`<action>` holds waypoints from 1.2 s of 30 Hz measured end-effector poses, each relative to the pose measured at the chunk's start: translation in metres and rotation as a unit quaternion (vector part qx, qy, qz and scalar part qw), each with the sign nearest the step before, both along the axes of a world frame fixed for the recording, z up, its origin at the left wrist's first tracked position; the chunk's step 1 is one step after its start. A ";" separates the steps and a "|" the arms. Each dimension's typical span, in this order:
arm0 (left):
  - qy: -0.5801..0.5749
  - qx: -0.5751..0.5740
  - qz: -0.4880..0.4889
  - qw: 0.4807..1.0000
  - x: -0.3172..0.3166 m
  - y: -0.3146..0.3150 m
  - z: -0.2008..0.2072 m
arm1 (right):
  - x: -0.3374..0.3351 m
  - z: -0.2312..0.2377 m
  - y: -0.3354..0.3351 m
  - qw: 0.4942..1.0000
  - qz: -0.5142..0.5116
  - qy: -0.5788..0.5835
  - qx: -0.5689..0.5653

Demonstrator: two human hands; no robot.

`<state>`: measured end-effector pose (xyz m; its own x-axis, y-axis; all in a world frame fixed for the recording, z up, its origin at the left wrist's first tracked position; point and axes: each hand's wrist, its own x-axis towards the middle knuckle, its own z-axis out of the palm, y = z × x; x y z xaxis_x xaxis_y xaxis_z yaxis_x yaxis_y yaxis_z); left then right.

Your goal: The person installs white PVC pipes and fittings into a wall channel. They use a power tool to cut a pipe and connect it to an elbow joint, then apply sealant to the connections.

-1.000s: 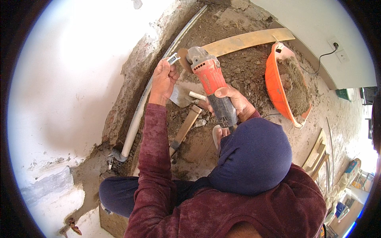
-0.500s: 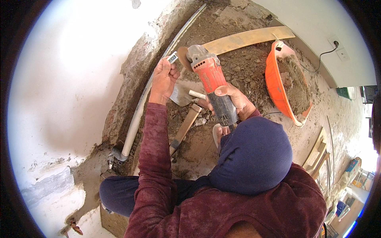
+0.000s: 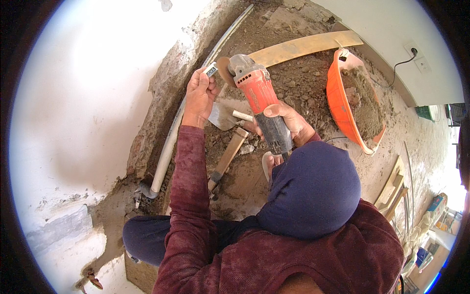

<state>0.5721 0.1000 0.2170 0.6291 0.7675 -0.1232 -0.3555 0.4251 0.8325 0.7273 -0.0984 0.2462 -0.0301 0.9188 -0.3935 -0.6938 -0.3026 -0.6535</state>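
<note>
Small colourful boxes or packages [image 3: 437, 208] blurred at far right edge, yellow, blue and white

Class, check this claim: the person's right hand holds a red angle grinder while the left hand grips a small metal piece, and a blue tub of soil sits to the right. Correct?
Not quite: the tub of soil is orange, not blue, as the head view shows. The right hand does hold the red angle grinder, and the left hand grips the small metal piece.

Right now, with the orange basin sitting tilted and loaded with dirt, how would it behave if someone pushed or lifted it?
The orange basin probably feels heavy, since soil fills much of it. Already leaning on the loose ground, it may tip further and spill when pushed. Its thin plastic rim looks likely to flex if lifted by one side.
</note>
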 end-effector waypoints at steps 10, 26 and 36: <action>0.004 0.020 -0.002 1.000 0.001 0.001 -0.003 | 0.000 0.006 -0.002 1.000 -0.002 0.015 -0.007; 0.004 0.039 -0.004 0.999 0.001 0.002 -0.011 | 0.000 -0.001 -0.001 0.999 -0.007 0.036 -0.012; 0.003 0.040 -0.005 0.999 0.002 0.004 -0.017 | 0.001 0.000 0.000 0.999 -0.006 0.042 -0.009</action>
